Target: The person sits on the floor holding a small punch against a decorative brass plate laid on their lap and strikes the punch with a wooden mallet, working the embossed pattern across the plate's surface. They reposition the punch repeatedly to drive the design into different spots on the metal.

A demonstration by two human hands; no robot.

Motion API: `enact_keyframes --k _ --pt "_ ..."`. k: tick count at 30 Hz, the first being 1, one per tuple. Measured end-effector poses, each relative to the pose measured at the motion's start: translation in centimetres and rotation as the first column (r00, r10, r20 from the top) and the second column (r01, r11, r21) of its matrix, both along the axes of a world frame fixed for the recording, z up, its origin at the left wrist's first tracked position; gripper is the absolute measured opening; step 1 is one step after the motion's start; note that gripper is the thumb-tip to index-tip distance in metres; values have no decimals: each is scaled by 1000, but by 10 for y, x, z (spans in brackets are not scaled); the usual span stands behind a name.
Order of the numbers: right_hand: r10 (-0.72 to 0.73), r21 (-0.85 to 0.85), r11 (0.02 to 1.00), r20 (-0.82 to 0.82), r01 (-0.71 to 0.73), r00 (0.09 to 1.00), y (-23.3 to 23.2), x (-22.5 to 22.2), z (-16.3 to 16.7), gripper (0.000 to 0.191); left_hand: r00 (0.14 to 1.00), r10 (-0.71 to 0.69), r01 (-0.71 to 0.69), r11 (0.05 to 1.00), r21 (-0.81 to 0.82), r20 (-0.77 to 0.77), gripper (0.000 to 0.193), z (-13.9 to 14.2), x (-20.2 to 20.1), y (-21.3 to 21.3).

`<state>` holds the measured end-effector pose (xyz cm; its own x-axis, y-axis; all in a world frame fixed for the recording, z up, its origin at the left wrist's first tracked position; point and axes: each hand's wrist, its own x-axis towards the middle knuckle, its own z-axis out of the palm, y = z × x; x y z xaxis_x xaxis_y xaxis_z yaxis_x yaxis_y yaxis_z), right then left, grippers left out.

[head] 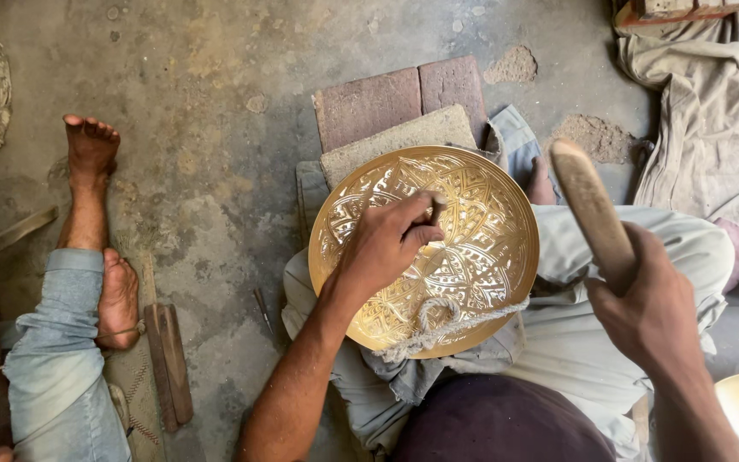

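The left hand pinches a small metal punch against the round engraved brass plate propped on the lap; right hand, fingers wrapped shut, lifts the wooden mallet above; keep the punch steady under the fingertips, strike squarely.

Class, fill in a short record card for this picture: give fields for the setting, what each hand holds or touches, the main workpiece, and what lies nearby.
Setting: bare concrete floor, person seated
Left hand: pinches a small tool, tip on the plate
Right hand: raised, grips a wooden mallet
Workpiece: round engraved brass plate, propped on the lap
Cord: looped across the plate's lower edge
Nearby: bricks behind the plate; another person's bare feet at left
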<state>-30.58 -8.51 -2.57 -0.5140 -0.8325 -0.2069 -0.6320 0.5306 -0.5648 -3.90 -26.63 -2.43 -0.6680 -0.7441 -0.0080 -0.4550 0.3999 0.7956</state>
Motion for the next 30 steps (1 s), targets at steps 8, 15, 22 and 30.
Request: enact_keyframes --k 8,15,22,30 --pt "89 -125 983 -313 -134 946 -18 -8 8 56 983 -161 164 986 -24 85 31 5 -14 -14" --pt "-4 -279 957 243 74 970 -45 7 22 52 986 -156 161 983 -93 54 31 -3 -14 -16" --pt "96 -333 937 -44 -105 994 -54 15 20 42 990 -137 142 980 -142 41 32 -7 -7 -12" --pt "112 -369 929 247 -13 963 -59 15 31 49 987 -148 155 978 -142 60 28 -12 -8 -16"
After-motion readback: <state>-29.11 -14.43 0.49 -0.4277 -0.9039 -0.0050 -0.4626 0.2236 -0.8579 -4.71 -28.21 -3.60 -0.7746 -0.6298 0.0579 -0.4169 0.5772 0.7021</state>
